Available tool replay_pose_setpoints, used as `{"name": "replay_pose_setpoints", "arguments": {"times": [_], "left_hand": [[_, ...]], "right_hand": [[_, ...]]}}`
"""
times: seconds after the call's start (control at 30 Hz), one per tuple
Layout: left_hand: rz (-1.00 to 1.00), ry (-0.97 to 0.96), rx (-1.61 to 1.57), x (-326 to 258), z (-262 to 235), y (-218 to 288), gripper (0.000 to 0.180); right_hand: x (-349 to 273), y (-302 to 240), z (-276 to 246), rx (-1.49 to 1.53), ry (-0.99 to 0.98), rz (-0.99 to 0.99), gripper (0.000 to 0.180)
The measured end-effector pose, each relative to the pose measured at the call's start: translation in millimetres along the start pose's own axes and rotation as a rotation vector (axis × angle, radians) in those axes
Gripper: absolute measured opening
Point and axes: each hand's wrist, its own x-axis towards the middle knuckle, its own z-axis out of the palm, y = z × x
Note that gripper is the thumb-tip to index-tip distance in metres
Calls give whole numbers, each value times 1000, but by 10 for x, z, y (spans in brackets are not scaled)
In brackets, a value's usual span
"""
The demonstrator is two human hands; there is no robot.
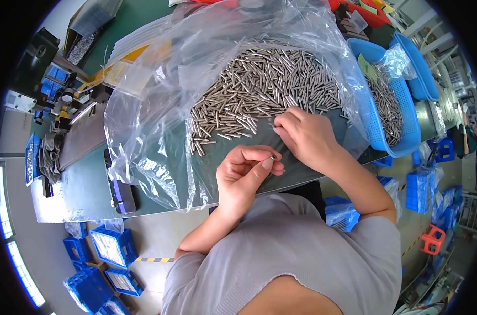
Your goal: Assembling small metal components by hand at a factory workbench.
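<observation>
A wide heap of short silvery metal pins [270,79] lies on a clear plastic bag [144,126] spread over the green bench. My left hand [241,176] is closed in front of the heap, with one metal pin [273,157] pinched between thumb and fingers; only its round end shows. Close to the heap's near edge, my right hand [306,137] has its thumb and forefinger pressed together. A small grey metal tip sticks out from these fingertips, and the rest of that piece is hidden by the fingers.
On the right, a blue plastic basket [411,128] holds more pins and a green slip. A dark metal device [81,100] occupies the bench's left side. A dark block [124,195] sits by the front edge. Blue crates [115,247] and a red stool [432,239] stand on the floor.
</observation>
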Motion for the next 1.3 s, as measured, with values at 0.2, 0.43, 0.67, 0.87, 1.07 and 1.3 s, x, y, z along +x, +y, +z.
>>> {"name": "replay_pose_setpoints", "arguments": {"times": [0.2, 0.43, 0.67, 0.87, 1.07, 1.3], "left_hand": [[26, 30, 28, 0, 15, -7, 6], [31, 31, 19, 8, 25, -12, 7], [39, 49, 44, 3, 33, -11, 7], [17, 26, 66, 12, 13, -20, 8], [36, 13, 65, 17, 12, -14, 8], [29, 12, 49, 9, 15, -17, 7]], "right_hand": [[-104, 85, -55, 125, 31, 19, 14], [-114, 92, -136, 414, 121, 65, 9], [-137, -110, -318, 889, -36, 177, 10], [-96, -138, -257, 835, -38, 70, 9], [-73, -194, -140, 1019, -143, 213, 10], [-121, -130, -21, 966, 36, 177, 8]]}}
